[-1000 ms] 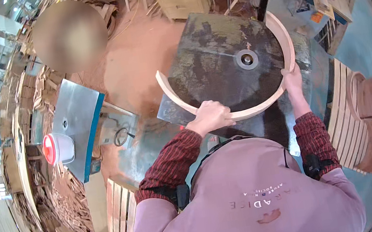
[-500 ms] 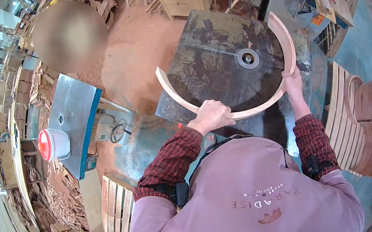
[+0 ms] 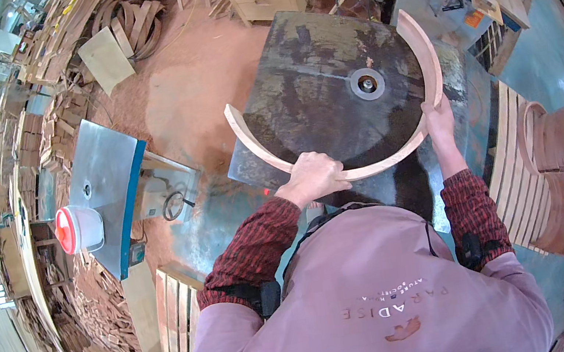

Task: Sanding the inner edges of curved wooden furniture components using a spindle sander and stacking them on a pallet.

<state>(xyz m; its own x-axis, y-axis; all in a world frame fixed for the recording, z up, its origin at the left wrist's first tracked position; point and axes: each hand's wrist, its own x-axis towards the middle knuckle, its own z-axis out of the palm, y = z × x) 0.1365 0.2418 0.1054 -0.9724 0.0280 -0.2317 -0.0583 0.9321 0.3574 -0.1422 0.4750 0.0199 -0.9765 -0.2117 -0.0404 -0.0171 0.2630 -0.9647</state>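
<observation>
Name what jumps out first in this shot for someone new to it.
The big curved wooden arc lying across the dark metal machine table at centre, with the left hand gripping its near edge and the right hand holding its right side. Inside the arc, a round spindle opening sits in the table. Far left, a white tub with a red lid stands out beside a grey-blue machine top.

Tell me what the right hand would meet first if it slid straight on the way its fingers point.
The right hand grips the curved wooden piece, fingers pointing up its right arm; it would probably just ride along that wood. Depth is unclear.
</observation>
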